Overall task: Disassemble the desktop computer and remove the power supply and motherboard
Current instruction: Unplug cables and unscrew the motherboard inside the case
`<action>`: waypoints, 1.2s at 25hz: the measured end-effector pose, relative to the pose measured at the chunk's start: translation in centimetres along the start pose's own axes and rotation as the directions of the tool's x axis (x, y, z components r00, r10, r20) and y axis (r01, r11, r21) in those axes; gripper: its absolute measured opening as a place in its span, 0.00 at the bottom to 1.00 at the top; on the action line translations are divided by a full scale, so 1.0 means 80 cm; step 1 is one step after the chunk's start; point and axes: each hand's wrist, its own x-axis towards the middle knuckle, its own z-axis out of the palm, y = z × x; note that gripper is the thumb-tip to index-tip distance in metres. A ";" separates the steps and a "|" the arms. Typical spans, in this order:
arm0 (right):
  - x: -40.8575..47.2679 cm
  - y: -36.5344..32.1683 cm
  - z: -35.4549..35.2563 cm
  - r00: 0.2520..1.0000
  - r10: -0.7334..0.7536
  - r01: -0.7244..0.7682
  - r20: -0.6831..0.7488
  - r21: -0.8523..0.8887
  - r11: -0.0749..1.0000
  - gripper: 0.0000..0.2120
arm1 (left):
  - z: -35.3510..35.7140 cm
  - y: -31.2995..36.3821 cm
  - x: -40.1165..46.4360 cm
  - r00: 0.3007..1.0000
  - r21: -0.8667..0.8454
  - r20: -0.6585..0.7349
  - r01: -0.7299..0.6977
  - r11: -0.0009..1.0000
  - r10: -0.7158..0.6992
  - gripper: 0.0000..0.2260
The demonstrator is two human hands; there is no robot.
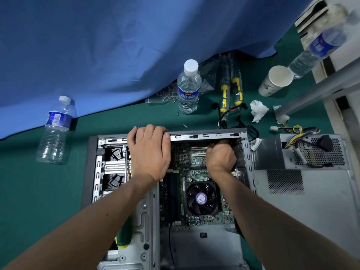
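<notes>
Your left hand lay palm-down, fingers hooked over the case far rim. Right hand was fisted inside, contents hidden, above the motherboard; PSU sat outside, right of case.

Open grey computer case flat, motherboard inside; silver power supply out, beside it.

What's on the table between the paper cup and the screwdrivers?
In the head view, a crumpled white tissue lies between the paper cup and the yellow-handled screwdrivers.
</notes>
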 end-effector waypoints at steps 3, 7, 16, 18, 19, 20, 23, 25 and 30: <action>0.004 0.002 0.001 1.000 0.023 -0.023 0.005 0.025 0.999 0.12 | 0.000 0.000 0.000 1.000 0.000 0.002 0.000 1.000 0.000 0.16; 0.002 0.004 0.001 1.000 0.001 -0.001 -0.002 0.019 1.000 0.12 | 0.001 -0.001 0.000 1.000 -0.004 -0.006 -0.003 1.000 0.003 0.15; -0.002 -0.001 0.001 0.995 0.078 -0.064 -0.065 0.202 0.977 0.07 | -0.001 0.000 0.000 1.000 0.001 0.001 0.002 1.000 -0.002 0.15; -0.002 0.000 0.001 0.992 0.110 -0.093 -0.055 0.240 0.966 0.07 | -0.001 0.001 0.000 1.000 0.002 0.005 0.003 1.000 -0.003 0.16; -0.002 0.000 0.001 0.992 0.110 -0.093 -0.054 0.248 0.964 0.08 | -0.001 0.001 0.000 1.000 0.002 0.004 0.003 1.000 -0.003 0.16; -0.003 0.000 0.001 0.994 0.093 -0.077 -0.055 0.242 0.967 0.10 | 0.000 0.000 0.000 1.000 0.001 0.005 0.003 1.000 -0.003 0.16; -0.006 -0.002 -0.001 0.996 0.063 -0.047 -0.060 0.233 0.971 0.14 | 0.000 -0.001 0.001 1.000 -0.005 0.004 0.003 1.000 -0.003 0.16; -0.002 -0.005 -0.004 0.993 0.114 -0.100 -0.041 0.262 0.960 0.13 | 0.000 0.000 0.001 1.000 -0.002 0.000 0.002 1.000 -0.002 0.16; 0.004 -0.007 -0.006 0.991 0.135 -0.130 -0.002 0.275 0.953 0.12 | 0.002 -0.002 0.001 1.000 0.000 -0.012 0.001 1.000 -0.001 0.15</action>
